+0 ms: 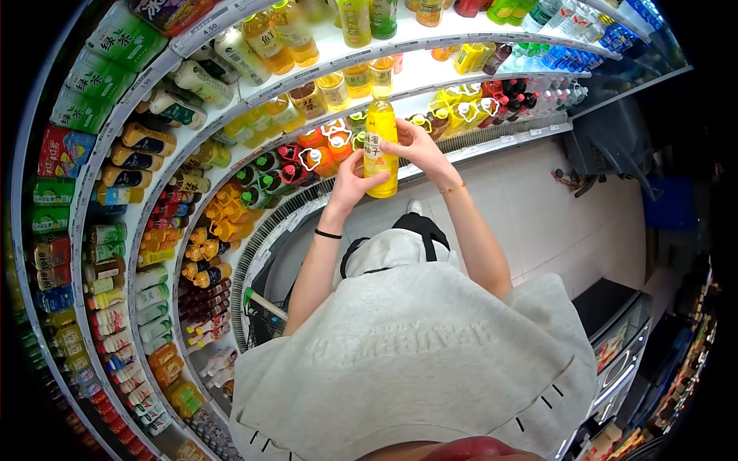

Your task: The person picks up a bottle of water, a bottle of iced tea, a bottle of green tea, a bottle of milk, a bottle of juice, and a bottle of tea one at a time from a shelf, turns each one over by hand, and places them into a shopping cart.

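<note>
A bottle of yellow drink [380, 169] with a printed label stands upright between my two hands, in front of the lit shelves. My left hand [355, 182] grips it low on its left side, the thumb lying across the front. From the right, my right hand [419, 147] holds it around the middle, fingers on the label. A black band circles my left wrist and a thin bracelet my right. Behind the bottle, large orange drink bottles [327, 147] with white handles line a lower shelf.
Curved drink shelves [265, 91] run along the left and front, filled with bottles and cartons. A shopping cart with a green-ended handle [265, 303] is at my left. Pale tiled floor [500, 200] lies to the right, with a dark bin-like object [611, 142] beyond.
</note>
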